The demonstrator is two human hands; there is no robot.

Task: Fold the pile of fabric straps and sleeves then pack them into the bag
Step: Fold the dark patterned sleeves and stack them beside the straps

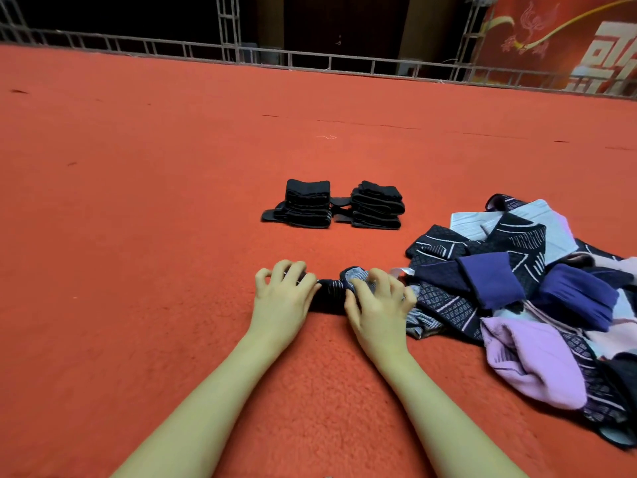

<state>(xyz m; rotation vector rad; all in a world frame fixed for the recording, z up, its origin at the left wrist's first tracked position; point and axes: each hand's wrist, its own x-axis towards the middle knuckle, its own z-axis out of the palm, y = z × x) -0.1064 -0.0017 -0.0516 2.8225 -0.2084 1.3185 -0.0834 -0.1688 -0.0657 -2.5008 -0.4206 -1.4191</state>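
Observation:
A dark patterned sleeve point(330, 295) lies on the red carpet just in front of me. My left hand point(284, 298) grips its left end with curled fingers. My right hand point(377, 301) grips its right end, where the fabric bunches up. A loose pile of navy, purple, lilac and white sleeves point(524, 288) spreads out to the right. Two stacks of folded black straps, the left stack point(307, 204) and the right stack point(377, 205), stand side by side farther ahead. No bag is in view.
Red carpet point(138, 219) covers the floor all around. A metal truss rail point(310, 60) runs along the far edge, with a red banner point(558, 39) at the back right.

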